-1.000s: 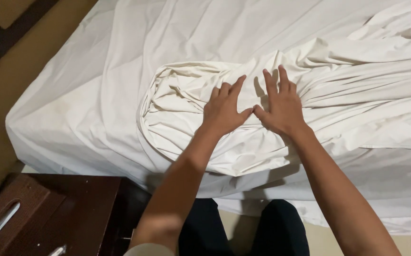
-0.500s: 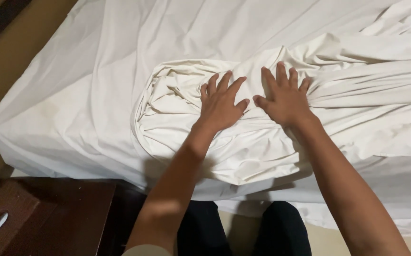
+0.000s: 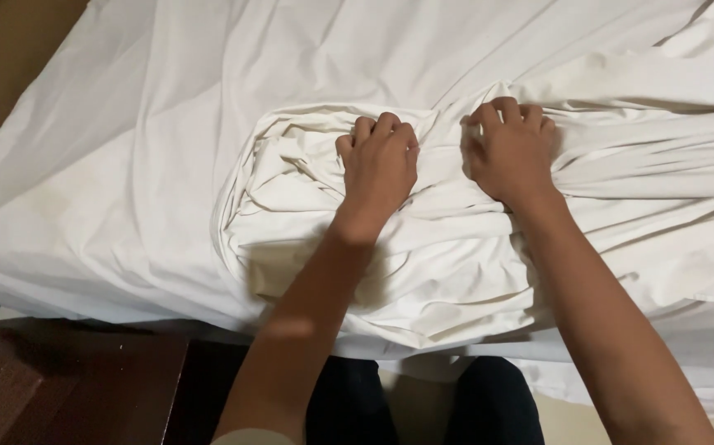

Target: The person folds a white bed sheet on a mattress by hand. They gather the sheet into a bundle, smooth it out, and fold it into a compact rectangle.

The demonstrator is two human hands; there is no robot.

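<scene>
A white sheet (image 3: pixel 307 214) lies bunched and rumpled on a bed covered in white fabric (image 3: pixel 142 140). My left hand (image 3: pixel 380 161) is curled into a fist on top of the bunched folds, gripping the cloth. My right hand (image 3: pixel 512 148) is beside it, a little to the right, fingers also curled into the gathered cloth. Both forearms reach up from the bottom of the view over the bed's near edge.
A dark brown wooden bedside table (image 3: pixel 68 387) stands at the lower left, against the bed's near edge. My legs in dark trousers (image 3: pixel 423 408) stand at the bed's edge on a pale floor. A tan floor strip (image 3: pixel 11 58) shows at upper left.
Both hands were lying flat with fingers spread on the bunched sheet; now the fingers have curled into fists, gathering the cloth. The view has shifted slightly closer.
</scene>
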